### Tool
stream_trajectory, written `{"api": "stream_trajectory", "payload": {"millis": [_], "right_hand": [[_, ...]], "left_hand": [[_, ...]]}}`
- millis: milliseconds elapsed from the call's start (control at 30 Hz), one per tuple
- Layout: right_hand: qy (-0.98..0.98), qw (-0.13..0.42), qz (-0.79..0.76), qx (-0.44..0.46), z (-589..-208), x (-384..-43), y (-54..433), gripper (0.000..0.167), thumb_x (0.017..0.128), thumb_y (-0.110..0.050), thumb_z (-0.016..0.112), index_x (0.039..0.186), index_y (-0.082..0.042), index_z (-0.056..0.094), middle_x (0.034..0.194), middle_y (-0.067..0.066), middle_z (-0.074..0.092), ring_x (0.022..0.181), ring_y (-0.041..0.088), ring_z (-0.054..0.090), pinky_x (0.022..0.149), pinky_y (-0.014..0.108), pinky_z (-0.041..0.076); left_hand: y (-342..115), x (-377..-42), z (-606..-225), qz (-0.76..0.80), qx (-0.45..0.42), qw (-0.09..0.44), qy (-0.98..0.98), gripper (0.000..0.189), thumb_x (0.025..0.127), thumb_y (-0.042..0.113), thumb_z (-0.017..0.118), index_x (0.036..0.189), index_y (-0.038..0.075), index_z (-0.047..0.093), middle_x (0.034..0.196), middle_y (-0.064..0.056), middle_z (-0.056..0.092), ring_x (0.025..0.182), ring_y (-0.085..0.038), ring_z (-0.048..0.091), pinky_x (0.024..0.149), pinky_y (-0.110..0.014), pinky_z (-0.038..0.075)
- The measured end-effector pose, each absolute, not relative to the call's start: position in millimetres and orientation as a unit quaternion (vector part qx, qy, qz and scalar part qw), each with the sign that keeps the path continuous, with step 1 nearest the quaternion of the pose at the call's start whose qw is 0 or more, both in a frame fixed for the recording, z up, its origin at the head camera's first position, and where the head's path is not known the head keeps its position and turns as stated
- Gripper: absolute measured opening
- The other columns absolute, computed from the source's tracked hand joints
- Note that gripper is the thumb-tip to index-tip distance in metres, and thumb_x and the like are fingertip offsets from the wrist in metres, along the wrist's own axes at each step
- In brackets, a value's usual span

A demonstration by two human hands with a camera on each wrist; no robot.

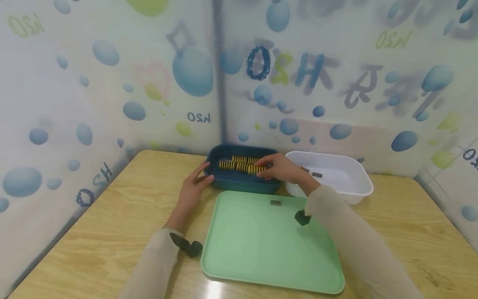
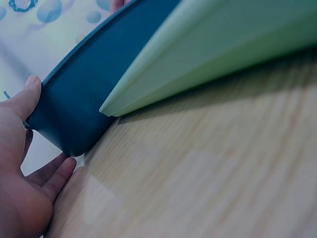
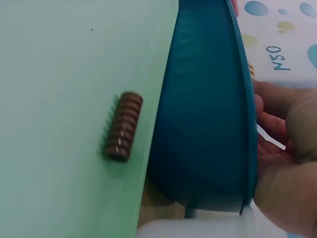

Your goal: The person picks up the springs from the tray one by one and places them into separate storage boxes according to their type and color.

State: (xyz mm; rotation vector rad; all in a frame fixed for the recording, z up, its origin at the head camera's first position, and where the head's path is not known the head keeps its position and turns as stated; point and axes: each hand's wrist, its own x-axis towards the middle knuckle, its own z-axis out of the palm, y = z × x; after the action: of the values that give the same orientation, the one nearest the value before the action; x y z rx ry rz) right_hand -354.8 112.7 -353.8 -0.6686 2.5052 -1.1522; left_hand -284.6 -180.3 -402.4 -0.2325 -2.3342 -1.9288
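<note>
A dark blue bin (image 1: 242, 185) stands behind the green tray and holds several yellow coil springs (image 1: 244, 159). My left hand (image 1: 194, 185) touches its left end, thumb at the rim and fingers extended along the corner, as the left wrist view also shows. Over the bin's right side reaches my right hand (image 1: 280, 168), its fingertips right at the end of a yellow spring; I cannot tell whether they pinch it. In the right wrist view the bin wall (image 3: 208, 109) hides part of those fingers. One brown coil spring (image 3: 124, 126) lies on the green tray (image 1: 269, 245).
Right of the blue bin is a white bin (image 1: 347, 174) with a couple of small dark springs (image 1: 317, 175) in it, partly behind my right forearm. The wooden table (image 1: 112, 224) extends to both sides. A patterned curtain (image 1: 194, 124) hangs at the back.
</note>
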Motion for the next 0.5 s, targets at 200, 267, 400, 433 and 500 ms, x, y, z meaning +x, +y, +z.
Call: {"api": "stream_trajectory", "payload": {"millis": [200,267,400,433,500], "right_hand": [[0.894,0.141,-0.356,-0.233,-359,-359,96,0.04,0.089,-0.02,0.07,0.127,-0.008,0.062,0.125,0.009,0.061,0.08,0.015,0.066,0.073,0.031,0.054],[0.899,0.14,-0.345,-0.232,-361,-360,90,0.039,0.089,-0.021,0.07,0.126,-0.009,0.063,0.123,0.007,0.062,0.079,0.014,0.065,0.072,0.031,0.054],[0.91,0.135,-0.322,-0.226,-365,-362,82,0.038,0.088,-0.023,0.072,0.124,-0.013,0.064,0.12,0.003,0.064,0.083,0.015,0.065,0.077,0.032,0.052],[0.913,0.132,-0.315,-0.224,-365,-363,80,0.038,0.087,-0.023,0.072,0.123,-0.013,0.065,0.119,0.002,0.064,0.088,0.016,0.064,0.08,0.033,0.052],[0.918,0.128,-0.303,-0.223,-366,-363,78,0.038,0.087,-0.023,0.073,0.122,-0.012,0.065,0.118,0.001,0.065,0.096,0.017,0.062,0.086,0.035,0.05]], "left_hand": [[-181,-287,-405,-0.644,-0.079,0.053,-0.759,0.054,0.095,0.016,0.061,0.144,0.007,0.042,0.156,-0.003,0.024,0.125,-0.036,0.045,0.103,-0.046,0.038],[-182,-290,-411,-0.645,-0.084,0.057,-0.758,0.054,0.095,0.017,0.062,0.145,0.008,0.042,0.156,-0.005,0.024,0.125,-0.036,0.046,0.102,-0.045,0.039],[-187,-301,-427,-0.641,-0.088,0.073,-0.759,0.054,0.094,0.023,0.063,0.144,0.015,0.044,0.156,0.0,0.026,0.123,-0.033,0.048,0.101,-0.043,0.04],[-188,-303,-431,-0.639,-0.088,0.078,-0.76,0.054,0.094,0.024,0.064,0.144,0.016,0.045,0.155,0.001,0.027,0.122,-0.032,0.049,0.1,-0.042,0.041],[-189,-306,-435,-0.638,-0.087,0.084,-0.761,0.053,0.093,0.025,0.064,0.143,0.018,0.047,0.155,0.003,0.028,0.121,-0.031,0.05,0.1,-0.042,0.042]]}}
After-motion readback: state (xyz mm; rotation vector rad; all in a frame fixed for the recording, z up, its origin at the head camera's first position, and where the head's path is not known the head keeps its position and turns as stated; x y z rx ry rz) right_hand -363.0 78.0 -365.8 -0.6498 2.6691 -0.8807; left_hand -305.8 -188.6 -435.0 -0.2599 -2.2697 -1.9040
